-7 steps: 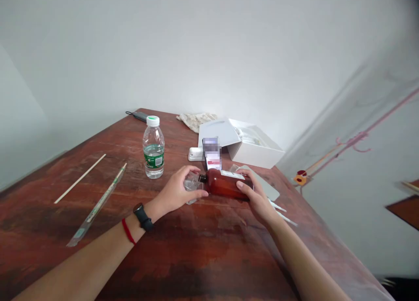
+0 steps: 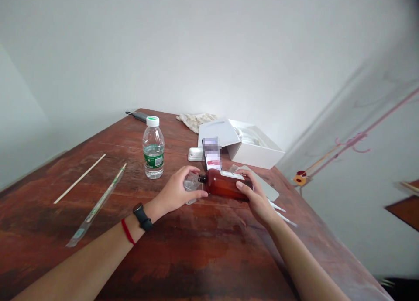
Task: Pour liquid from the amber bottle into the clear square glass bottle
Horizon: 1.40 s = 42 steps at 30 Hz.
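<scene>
Amber bottle point(image 2: 225, 186) tipped sideways, neck point(image 2: 202, 179) at a clear cup point(image 2: 191, 186) (I think)
Right hand point(image 2: 256, 196) has fingers clamped on the bottle, left hand point(image 2: 176, 189) has fingers curled round the cup.

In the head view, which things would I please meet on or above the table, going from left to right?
Bare stick, wrapped stick, water bottle, left hand, brown bottle, right hand.

The right hand point(image 2: 257, 195) holds a brown bottle point(image 2: 224, 184) nearly sideways — its mouth at a clear container point(image 2: 190, 186) the left hand point(image 2: 174, 190) cups — and a green-labelled bottle point(image 2: 153, 150) stands on the table point(image 2: 183, 257).
</scene>
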Motion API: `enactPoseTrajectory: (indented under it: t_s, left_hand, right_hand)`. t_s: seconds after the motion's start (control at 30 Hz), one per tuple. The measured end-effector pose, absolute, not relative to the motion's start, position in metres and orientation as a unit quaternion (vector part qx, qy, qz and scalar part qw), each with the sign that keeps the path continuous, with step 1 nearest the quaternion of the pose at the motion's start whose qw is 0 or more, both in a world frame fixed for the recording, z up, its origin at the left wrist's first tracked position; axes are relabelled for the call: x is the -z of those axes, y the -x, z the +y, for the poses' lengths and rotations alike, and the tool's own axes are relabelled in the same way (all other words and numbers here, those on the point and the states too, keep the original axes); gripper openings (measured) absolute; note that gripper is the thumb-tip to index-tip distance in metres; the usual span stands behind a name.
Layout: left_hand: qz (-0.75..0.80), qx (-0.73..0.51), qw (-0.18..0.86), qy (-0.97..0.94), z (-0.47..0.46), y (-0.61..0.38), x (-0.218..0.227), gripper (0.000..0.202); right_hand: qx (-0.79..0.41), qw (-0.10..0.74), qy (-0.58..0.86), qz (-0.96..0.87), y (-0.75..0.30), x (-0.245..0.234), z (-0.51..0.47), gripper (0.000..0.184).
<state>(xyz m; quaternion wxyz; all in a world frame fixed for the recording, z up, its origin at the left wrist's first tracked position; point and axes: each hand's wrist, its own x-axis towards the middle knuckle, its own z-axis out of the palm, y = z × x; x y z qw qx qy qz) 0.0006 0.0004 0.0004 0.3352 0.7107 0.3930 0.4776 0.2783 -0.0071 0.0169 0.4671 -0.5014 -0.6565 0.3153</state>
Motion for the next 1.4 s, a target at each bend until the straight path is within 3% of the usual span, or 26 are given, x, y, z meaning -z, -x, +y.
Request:
enactPoseTrajectory:
  t_s: [1.4]
  left_hand:
    - [0.384,-0.474,0.330,-0.721,0.0002,0.0008,-0.0018,0.054]
  right_hand:
    - [-0.350,0.467,0.493,-0.645,-0.2801,-0.0157,-0.0077,0.038]
